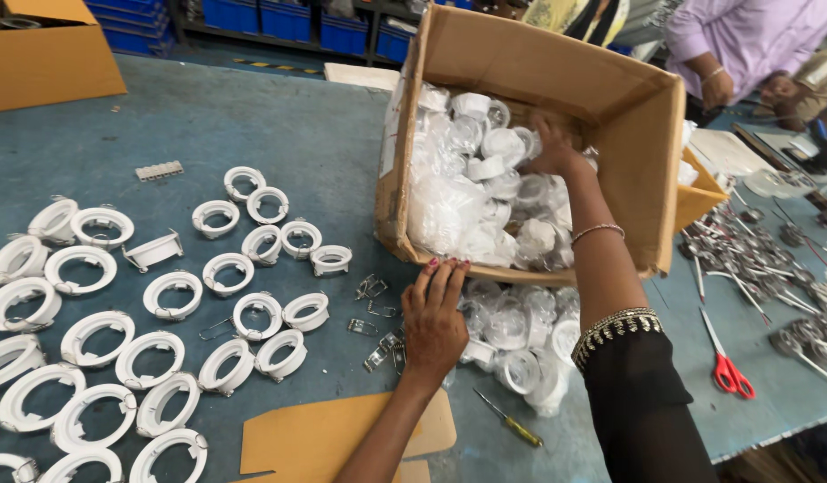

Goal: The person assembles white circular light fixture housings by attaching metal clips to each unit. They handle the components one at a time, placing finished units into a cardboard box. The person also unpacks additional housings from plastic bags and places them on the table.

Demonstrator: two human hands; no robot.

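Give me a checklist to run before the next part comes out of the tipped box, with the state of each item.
1. Left hand steadies the box at its lower edge: ok, fingers rest on the rim.
2. Right hand is inside among the bagged parts: ok.
3. Right hand has a part gripped: cannot tell, fingers are hidden.
4. Box stays put: not ok, it is tilted and bagged parts have spilled in front of it.
5. Loose clips out of the left hand's way: not ok, they lie right beside it.
6. Scissors and screwdriver away from the hands: ok, both lie apart on the table.
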